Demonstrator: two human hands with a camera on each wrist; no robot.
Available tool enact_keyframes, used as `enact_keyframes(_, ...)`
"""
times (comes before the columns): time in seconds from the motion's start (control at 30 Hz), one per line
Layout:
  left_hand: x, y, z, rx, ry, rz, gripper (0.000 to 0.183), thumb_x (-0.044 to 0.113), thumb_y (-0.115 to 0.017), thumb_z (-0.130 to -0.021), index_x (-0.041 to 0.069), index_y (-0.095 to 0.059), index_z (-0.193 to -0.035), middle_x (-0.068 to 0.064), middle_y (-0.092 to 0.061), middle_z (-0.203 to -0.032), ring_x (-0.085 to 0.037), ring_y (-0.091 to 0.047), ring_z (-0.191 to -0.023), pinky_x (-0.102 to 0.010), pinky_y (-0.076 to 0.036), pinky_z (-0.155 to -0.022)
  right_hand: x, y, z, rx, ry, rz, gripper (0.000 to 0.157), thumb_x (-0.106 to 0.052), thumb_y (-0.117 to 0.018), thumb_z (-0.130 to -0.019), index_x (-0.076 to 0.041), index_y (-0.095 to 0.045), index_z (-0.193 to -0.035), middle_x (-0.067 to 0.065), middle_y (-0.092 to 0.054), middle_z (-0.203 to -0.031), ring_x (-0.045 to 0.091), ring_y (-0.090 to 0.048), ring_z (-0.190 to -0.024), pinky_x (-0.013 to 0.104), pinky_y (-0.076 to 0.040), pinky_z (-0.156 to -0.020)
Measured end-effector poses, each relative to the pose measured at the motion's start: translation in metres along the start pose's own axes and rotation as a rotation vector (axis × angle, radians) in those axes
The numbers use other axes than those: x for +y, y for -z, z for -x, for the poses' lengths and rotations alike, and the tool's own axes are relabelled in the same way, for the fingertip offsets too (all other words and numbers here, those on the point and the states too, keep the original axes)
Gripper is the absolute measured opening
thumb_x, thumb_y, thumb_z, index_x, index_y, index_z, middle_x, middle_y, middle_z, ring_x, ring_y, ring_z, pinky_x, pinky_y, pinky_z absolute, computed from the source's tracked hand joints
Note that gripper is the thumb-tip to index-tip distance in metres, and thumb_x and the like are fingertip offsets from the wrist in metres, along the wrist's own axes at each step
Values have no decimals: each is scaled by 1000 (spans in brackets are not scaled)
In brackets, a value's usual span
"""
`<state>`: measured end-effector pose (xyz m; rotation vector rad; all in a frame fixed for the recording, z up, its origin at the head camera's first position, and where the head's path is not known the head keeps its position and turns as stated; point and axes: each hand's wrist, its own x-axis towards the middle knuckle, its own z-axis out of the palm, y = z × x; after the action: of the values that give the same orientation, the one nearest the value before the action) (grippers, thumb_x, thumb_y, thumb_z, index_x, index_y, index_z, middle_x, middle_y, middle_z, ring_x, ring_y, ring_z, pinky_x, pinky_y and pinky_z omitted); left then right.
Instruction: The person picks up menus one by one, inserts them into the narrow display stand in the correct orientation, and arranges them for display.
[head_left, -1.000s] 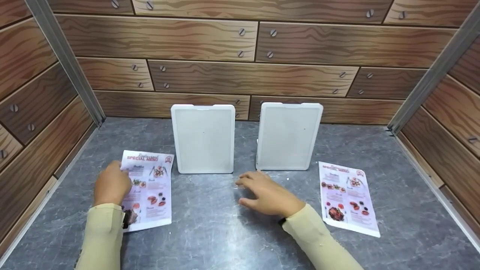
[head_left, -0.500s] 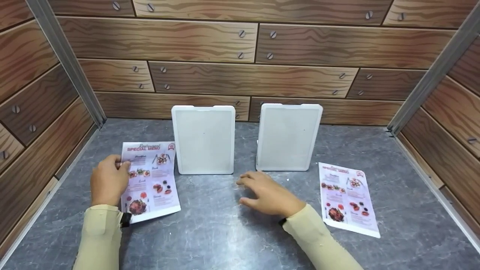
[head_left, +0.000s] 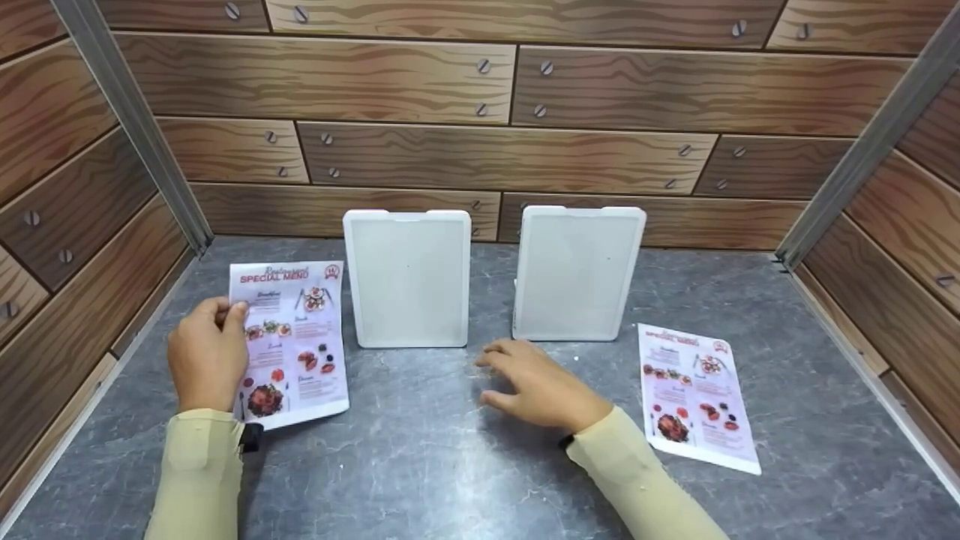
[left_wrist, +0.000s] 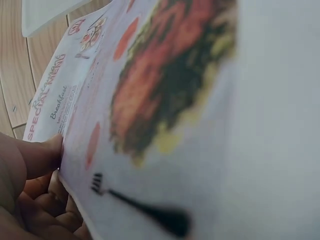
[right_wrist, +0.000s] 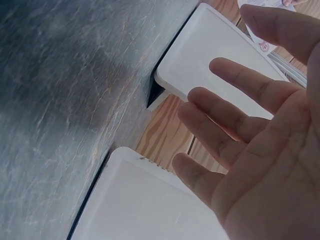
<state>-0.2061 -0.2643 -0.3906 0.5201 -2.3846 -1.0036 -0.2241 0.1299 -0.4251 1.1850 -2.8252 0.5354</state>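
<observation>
My left hand [head_left: 208, 352] pinches the left edge of a printed menu sheet [head_left: 319, 390] between thumb and curled fingers, holding it tilted up. In the left wrist view the thumb [left_wrist: 42, 156] presses on the front of the paper, with the fingers behind it. My right hand [head_left: 544, 386] holds nothing, its fingers spread, in front of the gap between two white display stands. The left stand [head_left: 409, 281] and the right stand [head_left: 577, 274] both stand upright with blank fronts. In the right wrist view the open palm [right_wrist: 280, 150] overlaps both stands.
A second menu sheet [head_left: 697, 397] lies slightly askew on the grey marbled table [head_left: 420, 465] at the right. Wood-patterned walls [head_left: 600, 90] enclose the table at the back and sides, with metal posts [head_left: 847, 150] in the corners.
The left hand has raised the menu sheet's top and moved it away from me, then slightly left; the thumb now shows on its front. The right hand has stayed almost still.
</observation>
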Motion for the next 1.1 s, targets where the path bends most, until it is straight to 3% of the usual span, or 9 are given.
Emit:
enact_keyframes(0.43, 2, -1, 0, 17, -11, 25, 36, 34, -52, -97, 4, -65, -112, -14, -66, -96, -29, -56, -82, -37, -36, -70, -1, 2, -1, 82, -19, 28, 39, -30, -66, -89, -13, -58, -124, 1, -55, -124, 21, -51, -117, 39, -39, -101)
enact_keyframes(0.73, 3, -1, -1, 42, -37, 53, 34, 33, -54, -96, 4, -66, -108, -14, -66, -94, -27, -55, -81, -36, -36, -72, 0, 3, -2, 110, -17, 56, 38, -39, -59, -92, -15, -59, -122, -2, -57, -121, 18, -53, -114, 37, -42, -99)
enact_keyframes(1.1, 10, 1, 1, 87, -50, 94, 34, 33, -54, -96, 3, -66, -107, -14, -66, -92, -25, -53, -79, -35, -35, -69, 0, 3, -3, 132, -41, 37, 39, -36, -62, -91, -13, -59, -122, -2, -57, -118, 18, -54, -111, 38, -42, -98)
